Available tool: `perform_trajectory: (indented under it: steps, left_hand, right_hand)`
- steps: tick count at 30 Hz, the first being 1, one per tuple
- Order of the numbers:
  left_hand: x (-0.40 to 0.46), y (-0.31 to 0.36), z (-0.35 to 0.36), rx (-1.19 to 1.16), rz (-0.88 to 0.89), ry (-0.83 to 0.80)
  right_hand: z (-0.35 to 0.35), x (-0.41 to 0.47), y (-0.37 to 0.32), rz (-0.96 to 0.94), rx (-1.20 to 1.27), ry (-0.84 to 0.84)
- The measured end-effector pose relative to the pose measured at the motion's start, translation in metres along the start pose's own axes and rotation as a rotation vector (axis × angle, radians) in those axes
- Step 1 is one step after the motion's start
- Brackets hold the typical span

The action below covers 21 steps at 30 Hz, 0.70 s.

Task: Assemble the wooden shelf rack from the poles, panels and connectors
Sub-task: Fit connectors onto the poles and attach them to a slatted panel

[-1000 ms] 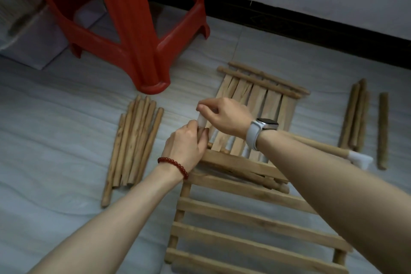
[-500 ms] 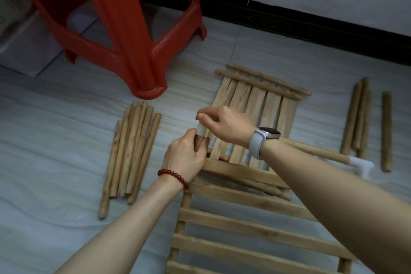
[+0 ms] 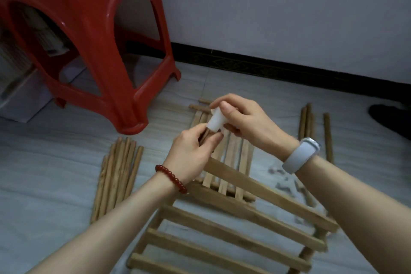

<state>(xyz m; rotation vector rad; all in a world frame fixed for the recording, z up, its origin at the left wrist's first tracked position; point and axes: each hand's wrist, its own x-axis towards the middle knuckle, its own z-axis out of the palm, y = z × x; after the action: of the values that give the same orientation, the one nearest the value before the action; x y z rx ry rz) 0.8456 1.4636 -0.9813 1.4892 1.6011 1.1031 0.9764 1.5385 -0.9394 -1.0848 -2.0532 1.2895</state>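
My right hand [image 3: 249, 124] pinches a white plastic connector [image 3: 216, 121] at the centre of the view. Just below it, my left hand [image 3: 191, 155] grips the end of a wooden pole [image 3: 204, 136] that meets the connector. A slatted wooden panel [image 3: 233, 227] lies flat on the floor under my arms, with its near slat raised at a slant. A second slatted panel [image 3: 231, 158] lies behind it, partly hidden by my hands. A bundle of loose poles [image 3: 117, 173] lies to the left, and a few more poles [image 3: 308, 121] lie to the right.
A red plastic stool [image 3: 89, 46] stands at the back left on the grey floor [image 3: 55, 162]. A wall with a dark skirting board [image 3: 266, 69] runs behind. A dark object [image 3: 389, 118] sits at the right edge. Blurred small pieces [image 3: 287, 182] lie under my right wrist.
The view has tilted up, showing more of the stool and wall. Both hands have lifted the connector and pole end higher, and the white connector shows more fully.
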Motion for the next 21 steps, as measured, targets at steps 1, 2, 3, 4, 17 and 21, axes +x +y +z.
perform_trajectory:
  steps: [1,2,3,4,17,21]
  left_hand:
    - [0.001,0.017,0.003,0.013,0.036,-0.043]
    - [0.000,0.032,0.006,0.033,0.071,-0.080]
    - [-0.002,0.049,0.011,0.054,0.114,-0.122]
    - [-0.005,0.067,0.017,0.070,0.148,-0.169]
    - [-0.059,0.176,0.131,0.549,0.394,-0.625]
    - [-0.072,0.178,0.156,0.691,0.424,-0.623]
  right_hand:
    - [-0.012,-0.013,-0.007,0.011,0.061,0.046]
    - [-0.022,-0.024,-0.010,0.040,0.122,0.095]
    - [-0.034,-0.039,-0.014,0.080,0.180,0.149]
    - [-0.047,-0.054,-0.018,0.118,0.238,0.192]
    - [-0.138,-0.223,0.001,0.439,-0.019,0.390]
    - [-0.131,-0.245,0.016,0.446,-0.083,0.427]
